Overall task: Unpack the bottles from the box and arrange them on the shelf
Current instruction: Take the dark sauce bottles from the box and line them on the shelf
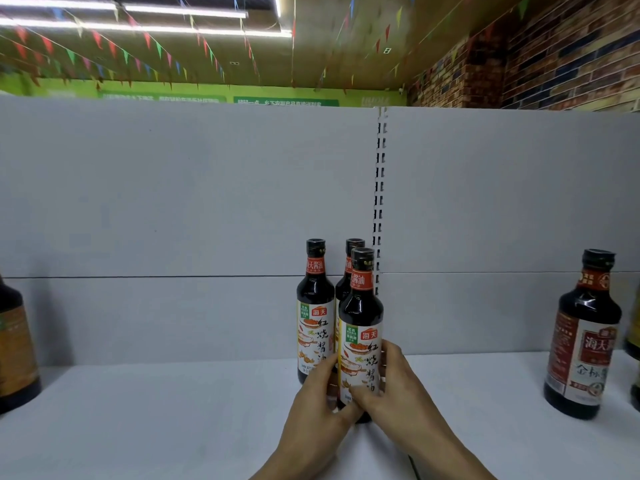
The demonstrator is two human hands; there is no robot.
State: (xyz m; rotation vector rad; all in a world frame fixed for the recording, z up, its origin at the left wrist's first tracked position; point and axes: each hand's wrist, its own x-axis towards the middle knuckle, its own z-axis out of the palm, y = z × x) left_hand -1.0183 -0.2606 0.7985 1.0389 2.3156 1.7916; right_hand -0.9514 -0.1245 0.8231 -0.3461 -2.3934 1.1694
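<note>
A white shelf (166, 431) carries three matching dark soy sauce bottles with red neck bands and white picture labels, standing upright in a tight cluster about midway along it. Two stand at the rear: the rear left bottle (315, 303) close to the grey back panel (173, 202), and the rear right bottle (350, 263), mostly hidden, just in front of the slotted upright (380, 188) that splits the panel.

The front bottle (361, 306) stands nearer the shelf's front edge, touching or just beside the two behind it. Both hands hold it low on its body. The left hand (317, 403) wraps its left side, fingers curled in between it and the rear left bottle. The right hand (398, 382) clasps its right side, with the thumb lying across the lower label. Whether its base rests fully on the shelf cannot be told, as the hands cover it.

Toward the shelf's right end stands a larger dark bottle (585, 341) with a red-brown label, well apart from the cluster. At the left end another dark bottle (14, 344) is cut off by the frame.

Above the panel hang strings of coloured pennants (114, 50), and a brick wall (554, 53) rises at the upper right.
</note>
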